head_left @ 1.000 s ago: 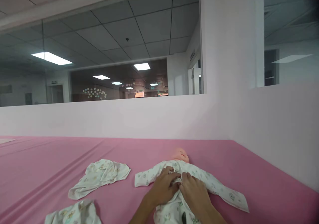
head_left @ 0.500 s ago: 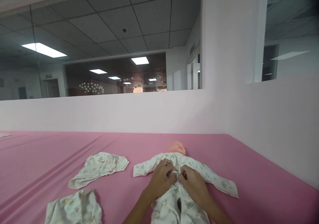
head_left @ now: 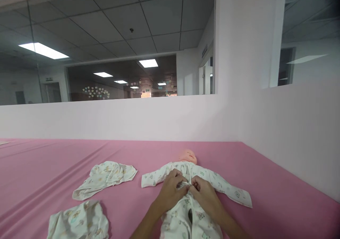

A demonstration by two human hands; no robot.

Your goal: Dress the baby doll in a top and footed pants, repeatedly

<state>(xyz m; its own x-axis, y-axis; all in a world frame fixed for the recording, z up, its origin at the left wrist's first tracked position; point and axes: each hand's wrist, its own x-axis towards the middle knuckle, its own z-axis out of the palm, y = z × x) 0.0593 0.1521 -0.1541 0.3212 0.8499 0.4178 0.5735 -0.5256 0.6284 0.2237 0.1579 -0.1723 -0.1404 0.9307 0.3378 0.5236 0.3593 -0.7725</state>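
Observation:
A baby doll (head_left: 188,156) lies on its back on the pink table cover (head_left: 47,168), dressed in a white printed romper (head_left: 225,187) with its sleeves spread out. My left hand (head_left: 170,193) and my right hand (head_left: 205,196) meet over the doll's chest. The fingers of both pinch the romper's front edges together at the middle. Below my hands the romper's front gapes open in a dark slit.
A loose white printed garment (head_left: 106,177) lies left of the doll, and another crumpled one (head_left: 79,223) sits at the near left. A pale wall (head_left: 292,132) with windows borders the table at the back and right.
The view has dropped slightly, so the doll sits a bit higher in the frame. My fingers have closed in from flat on the chest to a pinch at the romper's front.

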